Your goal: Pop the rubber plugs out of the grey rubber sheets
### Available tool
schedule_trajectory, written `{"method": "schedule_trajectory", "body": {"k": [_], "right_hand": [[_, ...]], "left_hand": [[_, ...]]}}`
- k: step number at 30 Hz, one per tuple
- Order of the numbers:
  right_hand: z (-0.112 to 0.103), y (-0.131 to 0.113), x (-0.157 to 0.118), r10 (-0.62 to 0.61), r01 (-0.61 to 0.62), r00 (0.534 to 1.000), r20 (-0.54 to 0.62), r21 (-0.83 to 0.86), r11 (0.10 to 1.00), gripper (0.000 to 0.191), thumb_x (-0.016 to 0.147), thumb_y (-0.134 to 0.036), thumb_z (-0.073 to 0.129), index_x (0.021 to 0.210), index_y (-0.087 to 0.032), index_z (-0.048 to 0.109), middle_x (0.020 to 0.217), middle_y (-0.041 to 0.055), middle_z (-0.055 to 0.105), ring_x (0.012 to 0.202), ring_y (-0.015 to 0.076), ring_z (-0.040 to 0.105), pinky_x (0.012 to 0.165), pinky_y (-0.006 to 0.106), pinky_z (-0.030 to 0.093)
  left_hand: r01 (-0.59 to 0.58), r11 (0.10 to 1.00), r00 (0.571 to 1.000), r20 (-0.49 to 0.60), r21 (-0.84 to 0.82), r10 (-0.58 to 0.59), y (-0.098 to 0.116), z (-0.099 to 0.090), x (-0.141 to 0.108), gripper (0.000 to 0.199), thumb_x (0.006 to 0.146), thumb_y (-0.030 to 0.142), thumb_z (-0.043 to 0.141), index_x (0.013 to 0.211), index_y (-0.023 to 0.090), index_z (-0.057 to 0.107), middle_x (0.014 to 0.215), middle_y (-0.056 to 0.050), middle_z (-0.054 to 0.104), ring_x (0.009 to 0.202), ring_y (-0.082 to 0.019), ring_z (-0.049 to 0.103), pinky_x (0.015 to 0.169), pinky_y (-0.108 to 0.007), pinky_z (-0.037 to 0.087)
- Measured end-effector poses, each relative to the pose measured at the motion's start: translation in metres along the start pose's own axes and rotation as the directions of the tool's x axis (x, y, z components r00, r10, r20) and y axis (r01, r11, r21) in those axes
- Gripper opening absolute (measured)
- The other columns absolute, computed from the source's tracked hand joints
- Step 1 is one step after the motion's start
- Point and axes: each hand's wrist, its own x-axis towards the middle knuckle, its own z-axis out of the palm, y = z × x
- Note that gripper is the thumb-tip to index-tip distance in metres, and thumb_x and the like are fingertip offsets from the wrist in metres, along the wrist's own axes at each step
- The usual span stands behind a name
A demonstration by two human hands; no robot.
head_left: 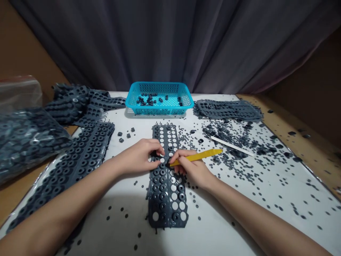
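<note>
A dark rubber sheet [165, 185] with rows of ring-shaped parts and round holes lies lengthwise in front of me. White shows through many of its holes. My left hand [145, 154] rests at the sheet's left side, thumb and forefinger apart over its middle rows, the other fingers curled out of sight. Between the fingers of my right hand [193, 169] is a yellow pen-shaped tool [205, 154], its broad end pointing right. The tool's other end reaches the middle of the sheet, where the fingers partly hide it.
A blue basket [160, 111] with several small dark parts stands behind. More ringed sheets [87, 153] lie left, beside a clear bag [32, 138] of dark parts. At right are a punched-out sheet [229, 109], a white stick [231, 145] and scattered dark discs [239, 160].
</note>
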Motion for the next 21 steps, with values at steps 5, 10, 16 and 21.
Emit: {"method": "schedule_trajectory", "body": {"k": [5,10,16,21], "right_hand": [[0.001,-0.005,-0.002,-0.069,0.066,0.998,-0.010,-0.163,0.984,0.023,0.076,-0.020,0.040,0.064,-0.017,0.059,0.052,-0.0010,0.054,0.050,0.0120,0.050,0.050,0.024,0.037],[0.006,-0.007,-0.004,-0.169,0.149,0.985,-0.032,-0.331,0.932,0.024,0.077,-0.018,0.037,0.056,-0.018,0.049,0.049,-0.0028,0.046,0.050,0.0111,0.046,0.052,0.023,0.034],[0.006,-0.007,-0.003,-0.188,0.175,0.982,-0.007,-0.340,0.924,0.024,0.078,-0.016,0.037,0.058,-0.018,0.049,0.051,-0.0027,0.047,0.054,0.0117,0.048,0.055,0.023,0.034],[0.005,-0.007,-0.002,-0.198,0.182,0.980,-0.017,-0.324,0.928,0.025,0.079,-0.016,0.037,0.058,-0.018,0.049,0.052,-0.0027,0.046,0.055,0.0120,0.047,0.055,0.023,0.033]], "left_hand": [[-0.025,0.999,0.998,0.055,0.020,0.024,0.003,0.005,0.000,0.017,0.078,0.020,0.056,0.093,0.016,0.061,0.091,-0.004,0.058,0.082,-0.016,0.056,0.074,-0.028,0.045],[-0.078,0.995,0.995,0.066,0.061,0.074,0.007,0.010,0.001,0.017,0.081,0.019,0.053,0.096,0.016,0.061,0.090,-0.005,0.056,0.083,-0.017,0.055,0.073,-0.029,0.045],[-0.074,0.989,0.987,0.150,0.127,0.054,0.008,0.010,0.003,0.017,0.080,0.020,0.055,0.095,0.016,0.062,0.091,-0.005,0.057,0.082,-0.017,0.057,0.075,-0.029,0.046],[-0.106,0.939,0.979,0.199,0.326,0.041,0.019,0.015,0.001,0.015,0.085,0.016,0.049,0.091,0.014,0.063,0.086,-0.007,0.059,0.079,-0.019,0.057,0.072,-0.029,0.046]]}}
